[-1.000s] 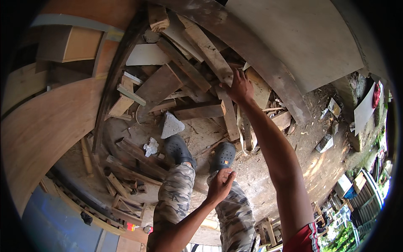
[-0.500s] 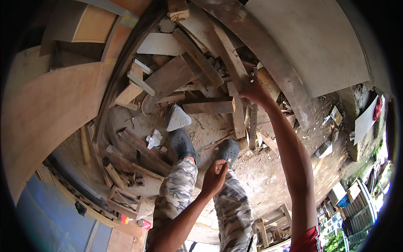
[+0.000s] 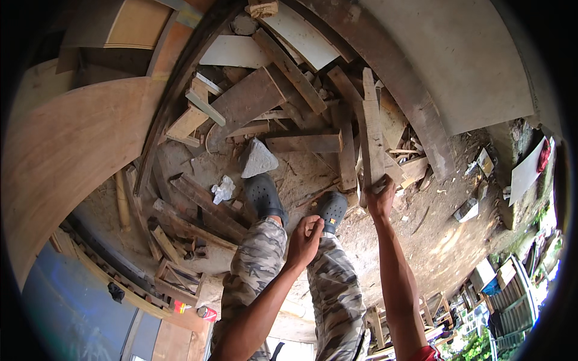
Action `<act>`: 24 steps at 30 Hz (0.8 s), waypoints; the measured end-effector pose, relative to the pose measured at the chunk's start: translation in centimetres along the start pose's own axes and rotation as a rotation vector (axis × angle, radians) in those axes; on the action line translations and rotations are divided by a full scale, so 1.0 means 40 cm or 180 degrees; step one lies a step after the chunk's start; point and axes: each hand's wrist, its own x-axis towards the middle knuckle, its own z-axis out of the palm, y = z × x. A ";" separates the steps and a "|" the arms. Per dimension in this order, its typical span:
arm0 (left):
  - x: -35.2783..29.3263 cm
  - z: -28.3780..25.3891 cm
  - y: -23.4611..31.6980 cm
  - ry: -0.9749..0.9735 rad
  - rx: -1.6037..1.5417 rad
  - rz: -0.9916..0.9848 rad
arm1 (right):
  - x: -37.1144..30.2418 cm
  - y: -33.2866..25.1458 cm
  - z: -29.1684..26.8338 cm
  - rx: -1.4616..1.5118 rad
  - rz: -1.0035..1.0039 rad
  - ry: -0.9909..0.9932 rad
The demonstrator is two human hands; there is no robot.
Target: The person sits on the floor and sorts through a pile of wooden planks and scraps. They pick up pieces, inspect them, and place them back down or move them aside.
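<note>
My right hand is closed around the near end of a long, weathered wooden plank. The plank points away from me, over the right part of a heap of scrap wood. Closer to my body, my left hand hovers above my knee and beside my dark clog. Its fingers are curled together, and whatever they may hold is hidden. Left of the gripped plank lies a short thick wooden block, and another narrow board stands close alongside.
A pale triangular stone sits by my left clog, with crumpled white paper nearby. Several boards lie at the left. A long dark beam and a large grey panel border the heap on the right.
My right hand has come back toward me out of the heap, drawing the plank nearer and rightward. A white board at the back now shows more. My left hand has shifted only slightly.
</note>
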 end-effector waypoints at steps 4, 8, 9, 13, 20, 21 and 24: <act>-0.001 -0.002 0.020 -0.0008 -0.0064 -0.0118 | -0.035 0.015 -0.022 0.0211 -0.0228 0.0375; -0.004 0.005 0.035 -0.0112 -0.0005 -0.0237 | 0.046 0.055 -0.053 0.0180 -0.0071 0.0196; -0.002 0.006 0.030 -0.0189 0.0035 -0.0214 | 0.075 0.071 -0.062 0.0121 -0.0019 0.0119; -0.004 0.018 0.042 -0.0183 0.0120 -0.0238 | 0.176 0.112 -0.088 -0.0198 0.0257 -0.0439; -0.002 0.024 0.017 -0.0288 0.0079 -0.0332 | 0.173 -0.098 -0.034 -0.0384 -0.0113 -0.1095; -0.003 0.027 0.011 -0.0278 0.0027 -0.0309 | 0.162 -0.104 -0.012 -0.0296 -0.0544 -0.1129; 0.000 0.023 -0.001 -0.0213 -0.0083 -0.0273 | 0.169 -0.217 0.043 -0.0090 -0.0914 -0.1232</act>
